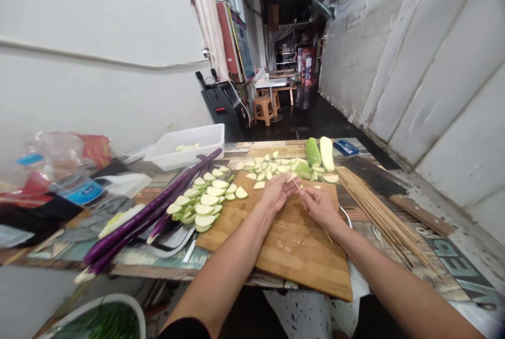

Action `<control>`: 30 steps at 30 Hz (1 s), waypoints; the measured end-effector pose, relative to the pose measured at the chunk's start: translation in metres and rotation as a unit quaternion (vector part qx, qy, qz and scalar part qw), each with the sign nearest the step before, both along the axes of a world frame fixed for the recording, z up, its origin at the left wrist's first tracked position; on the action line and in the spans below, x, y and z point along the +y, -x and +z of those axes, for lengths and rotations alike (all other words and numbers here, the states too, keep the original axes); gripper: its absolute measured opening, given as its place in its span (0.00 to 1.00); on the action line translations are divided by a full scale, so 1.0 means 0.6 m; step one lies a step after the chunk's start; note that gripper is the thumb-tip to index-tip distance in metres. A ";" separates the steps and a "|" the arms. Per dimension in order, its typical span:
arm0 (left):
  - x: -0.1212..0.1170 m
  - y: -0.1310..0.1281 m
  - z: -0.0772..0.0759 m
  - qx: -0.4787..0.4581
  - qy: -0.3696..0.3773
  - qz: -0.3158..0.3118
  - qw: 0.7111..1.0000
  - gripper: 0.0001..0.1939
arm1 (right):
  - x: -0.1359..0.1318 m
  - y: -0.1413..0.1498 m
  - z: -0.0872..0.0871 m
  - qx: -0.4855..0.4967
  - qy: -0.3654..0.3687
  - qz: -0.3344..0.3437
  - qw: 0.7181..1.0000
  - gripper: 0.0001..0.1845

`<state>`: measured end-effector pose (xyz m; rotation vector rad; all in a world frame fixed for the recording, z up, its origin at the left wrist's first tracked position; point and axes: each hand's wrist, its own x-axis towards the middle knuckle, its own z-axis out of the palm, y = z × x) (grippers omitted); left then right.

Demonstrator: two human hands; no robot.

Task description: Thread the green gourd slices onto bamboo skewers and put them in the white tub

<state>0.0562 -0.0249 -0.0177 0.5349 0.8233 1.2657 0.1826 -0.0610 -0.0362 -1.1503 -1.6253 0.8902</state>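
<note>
Over the wooden cutting board (pixel 292 244), my two hands are close together. My right hand (pixel 317 206) is closed on a thin bamboo skewer (pixel 327 236), whose upper end points toward my left hand (pixel 276 191). The left fingers are curled in a pinch around a pale slice, mostly hidden by them. Half-moon zucchini slices (pixel 207 199) lie piled at the board's left side, and more loose slices (pixel 268 167) are scattered along its far edge. Behind the board are a green zucchini piece (pixel 313 152) and a cut half (pixel 326 153). A bundle of skewers (pixel 379 212) lies to the right.
Long purple eggplants (pixel 148 215) lie at the left, before a white tub (pixel 189 144) holding some slices. A cleaver (pixel 422 215) rests beyond the skewers, near a blue dish (pixel 346 147). A plastic bottle (pixel 77 183) stands far left; a bucket of greens (pixel 106 323) is below.
</note>
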 end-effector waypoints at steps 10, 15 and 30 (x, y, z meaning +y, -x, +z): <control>-0.007 -0.010 0.009 0.117 -0.079 -0.018 0.990 0.09 | -0.004 -0.004 0.017 -0.072 -0.096 -0.075 0.990 0.16; -0.022 0.082 0.035 0.502 -0.152 0.099 0.846 0.13 | 0.001 -0.005 0.006 -0.046 -0.060 -0.097 0.992 0.18; -0.040 0.202 0.041 0.885 -0.190 -0.169 0.390 0.20 | 0.004 -0.011 -0.005 0.000 -0.037 -0.092 0.995 0.16</control>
